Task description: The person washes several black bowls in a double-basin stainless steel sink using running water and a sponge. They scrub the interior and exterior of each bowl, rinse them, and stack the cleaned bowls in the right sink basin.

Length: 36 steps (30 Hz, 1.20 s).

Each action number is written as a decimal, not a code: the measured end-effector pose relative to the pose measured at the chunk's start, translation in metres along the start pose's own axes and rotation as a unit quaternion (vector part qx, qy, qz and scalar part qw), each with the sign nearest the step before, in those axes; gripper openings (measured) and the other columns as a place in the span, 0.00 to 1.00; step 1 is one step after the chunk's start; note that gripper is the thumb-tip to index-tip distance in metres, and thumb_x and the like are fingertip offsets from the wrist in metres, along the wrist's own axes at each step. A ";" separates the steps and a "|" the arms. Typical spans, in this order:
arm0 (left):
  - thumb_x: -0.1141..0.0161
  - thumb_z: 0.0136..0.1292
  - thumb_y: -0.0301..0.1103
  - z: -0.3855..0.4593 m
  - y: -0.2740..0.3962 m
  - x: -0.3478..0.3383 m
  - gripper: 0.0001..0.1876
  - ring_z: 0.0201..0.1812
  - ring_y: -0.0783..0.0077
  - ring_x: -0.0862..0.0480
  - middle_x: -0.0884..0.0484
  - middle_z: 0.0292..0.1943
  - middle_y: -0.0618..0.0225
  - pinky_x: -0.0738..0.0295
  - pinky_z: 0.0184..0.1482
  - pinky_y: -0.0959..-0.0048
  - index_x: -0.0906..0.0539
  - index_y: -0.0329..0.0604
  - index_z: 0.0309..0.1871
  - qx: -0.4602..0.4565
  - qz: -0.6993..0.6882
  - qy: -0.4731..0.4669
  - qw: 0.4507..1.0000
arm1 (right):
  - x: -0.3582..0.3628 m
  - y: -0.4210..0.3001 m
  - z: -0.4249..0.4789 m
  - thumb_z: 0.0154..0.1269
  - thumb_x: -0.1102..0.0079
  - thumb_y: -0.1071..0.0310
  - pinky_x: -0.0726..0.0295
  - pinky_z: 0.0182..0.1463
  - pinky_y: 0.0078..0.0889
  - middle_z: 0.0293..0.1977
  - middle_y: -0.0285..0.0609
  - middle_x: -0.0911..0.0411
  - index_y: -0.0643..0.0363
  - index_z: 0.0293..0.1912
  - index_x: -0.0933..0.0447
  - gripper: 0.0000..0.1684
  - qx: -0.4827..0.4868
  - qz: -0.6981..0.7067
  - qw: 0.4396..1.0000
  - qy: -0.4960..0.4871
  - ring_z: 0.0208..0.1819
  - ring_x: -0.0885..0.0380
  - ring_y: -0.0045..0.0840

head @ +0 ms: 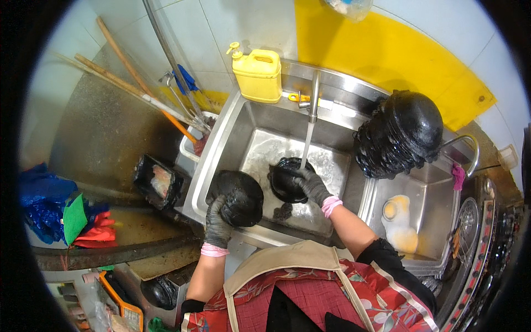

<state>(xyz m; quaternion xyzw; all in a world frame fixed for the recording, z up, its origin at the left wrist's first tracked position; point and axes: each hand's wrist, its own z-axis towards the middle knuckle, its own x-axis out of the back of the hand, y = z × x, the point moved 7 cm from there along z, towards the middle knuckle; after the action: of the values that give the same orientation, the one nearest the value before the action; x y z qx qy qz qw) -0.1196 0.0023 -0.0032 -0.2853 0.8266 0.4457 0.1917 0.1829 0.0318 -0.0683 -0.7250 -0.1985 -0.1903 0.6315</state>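
Observation:
My left hand (pixel 218 222), in a dark glove, grips the edge of a black bowl (pixel 242 199) above the near left rim of the large steel sink (pixel 259 120). The bowl's rounded side faces up. My right hand (pixel 313 186), gloved as well, holds a second black bowl (pixel 286 189) inside the sink, its fingers over the bowl's right side. Water (pixel 308 143) runs from the faucet (pixel 315 93) onto that bowl and the fingertips. A dark scrubbing pad (pixel 283 211) seems to lie on the wet sink floor near this bowl.
A tall stack of black bowls (pixel 400 133) leans on the divider at right. The right basin (pixel 427 195) holds a foamy yellow thing (pixel 400 226). A yellow jug with a pump (pixel 258 76) stands behind the sink. Long wooden handles (pixel 124 58) lean at left, beside a black container (pixel 157 182).

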 end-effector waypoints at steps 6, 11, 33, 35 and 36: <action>0.41 0.58 0.34 -0.004 -0.001 -0.013 0.25 0.53 0.56 0.22 0.23 0.53 0.55 0.27 0.58 0.58 0.29 0.38 0.59 0.025 -0.025 0.000 0.999 | 0.011 0.019 -0.002 0.66 0.51 0.70 0.30 0.60 0.34 0.53 0.39 0.26 0.59 0.59 0.32 0.21 -0.122 0.586 0.801 0.026 0.53 0.27 0.30; 0.41 0.57 0.35 0.002 -0.007 -0.002 0.25 0.54 0.56 0.22 0.23 0.53 0.55 0.27 0.59 0.57 0.28 0.39 0.59 0.032 -0.028 0.010 0.999 | 0.013 0.018 0.005 0.64 0.54 0.74 0.32 0.66 0.39 0.58 0.41 0.28 0.58 0.63 0.35 0.27 -0.144 0.740 0.654 0.068 0.59 0.29 0.34; 0.44 0.61 0.36 -0.002 -0.009 -0.011 0.24 0.53 0.56 0.21 0.23 0.54 0.53 0.26 0.59 0.57 0.29 0.35 0.59 0.051 -0.046 0.025 0.997 | 0.066 -0.053 -0.016 0.62 0.42 0.66 0.36 0.66 0.31 0.56 0.41 0.27 0.63 0.60 0.33 0.28 -0.004 0.620 0.785 -0.004 0.58 0.29 0.29; 0.45 0.62 0.37 -0.004 -0.012 -0.014 0.23 0.54 0.56 0.22 0.23 0.54 0.53 0.28 0.60 0.57 0.29 0.35 0.59 0.043 -0.077 -0.008 0.996 | 0.060 -0.089 -0.019 0.62 0.42 0.68 0.36 0.67 0.31 0.58 0.42 0.28 0.64 0.61 0.34 0.29 0.026 0.708 0.704 -0.047 0.59 0.30 0.28; 0.45 0.63 0.39 -0.006 -0.008 -0.028 0.24 0.55 0.56 0.22 0.23 0.55 0.54 0.30 0.62 0.56 0.29 0.35 0.60 0.022 -0.041 -0.042 0.998 | 0.040 -0.029 -0.018 0.66 0.49 0.69 0.34 0.67 0.36 0.55 0.44 0.26 0.63 0.57 0.30 0.20 -0.079 0.724 0.684 -0.033 0.58 0.28 0.31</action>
<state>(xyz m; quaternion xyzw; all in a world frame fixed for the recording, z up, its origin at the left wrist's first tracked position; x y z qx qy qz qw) -0.0933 0.0019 0.0115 -0.2960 0.8147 0.4310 0.2507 0.2009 0.0197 -0.0203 -0.6958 0.3831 0.3356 0.5064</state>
